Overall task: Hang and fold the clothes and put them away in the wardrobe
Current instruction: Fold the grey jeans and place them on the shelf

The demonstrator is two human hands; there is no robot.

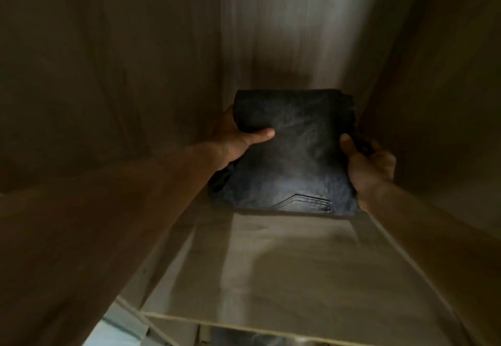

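- Two hands hold one pair of folded jeans [292,156] inside the wardrobe, above the far part of the wooden shelf [298,264].
- The jeans are dark blue denim, folded into a thick packet. A stitched pocket seam [306,202] shows on the end nearest to the front edge of the shelf.
- The far end of the jeans is close to the back wall [284,34], which rises from the back of the shelf. I cannot tell if they touch.
- The near end of the jeans is low over the shelf, with a dark shadow under it. I cannot tell if the packet lies fully on the board.
- The left hand [235,139] grips the left side of the jeans. Its thumb [264,133] presses on the top face and its fingers go under the cloth.
- The right hand [368,164] grips the right side in the same way, with its thumb [347,142] on top at the edge and the fingers curled round the folded layers.
- The left side wall [108,74] and the right side wall [447,88] stand at the two ends of the shelf, and each hand is near its own wall.
- The near half of the shelf is bare wood with a lighter patch in the middle.
- Below the front edge of the shelf the picture is blurred, and I cannot tell what is there.
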